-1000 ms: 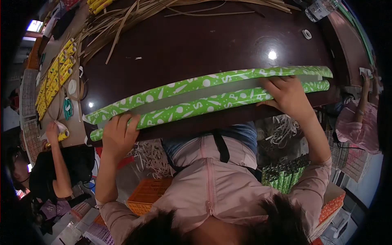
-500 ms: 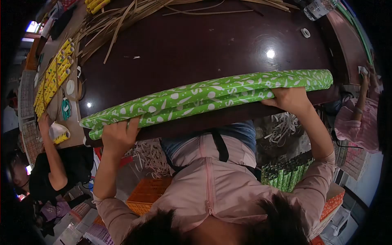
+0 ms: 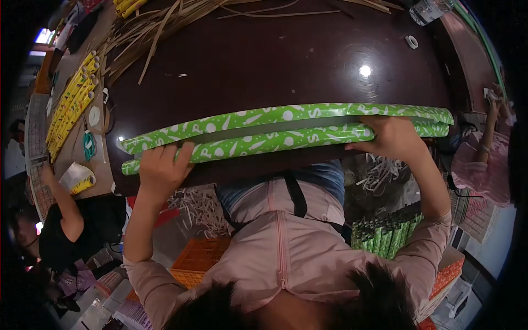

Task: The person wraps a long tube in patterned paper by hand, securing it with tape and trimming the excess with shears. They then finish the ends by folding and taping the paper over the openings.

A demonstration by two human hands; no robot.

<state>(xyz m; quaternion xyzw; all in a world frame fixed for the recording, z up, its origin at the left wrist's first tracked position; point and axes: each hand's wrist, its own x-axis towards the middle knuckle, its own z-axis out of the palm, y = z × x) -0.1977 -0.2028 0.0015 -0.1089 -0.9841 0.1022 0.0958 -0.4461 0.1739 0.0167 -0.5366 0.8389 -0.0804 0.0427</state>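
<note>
Two long green rolls of wrapping paper with white printed shapes lie side by side across the table's front: the far roll (image 3: 258,116) and the near roll (image 3: 275,141). A narrow gap runs between them. My left hand (image 3: 164,165) is closed round the left part of the near roll, fingertips over its top. Toward the right end, my right hand (image 3: 388,137) grips the near roll, its fingers reaching into the gap and its thumb at the front edge. The undersides of both rolls are hidden.
Brown strips (image 3: 157,38) lie at the back left of the dark table (image 3: 264,66). A white tape ring (image 3: 411,42) and a clear bottle (image 3: 428,11) are back right. Yellow rolls (image 3: 71,107) lie beside a person (image 3: 77,220) at left. An orange crate (image 3: 201,258) stands below.
The two green rolls have come apart, opening a gap between them, and their left end has swung away from me. Both hands keep hold. The person at left has shifted an arm.
</note>
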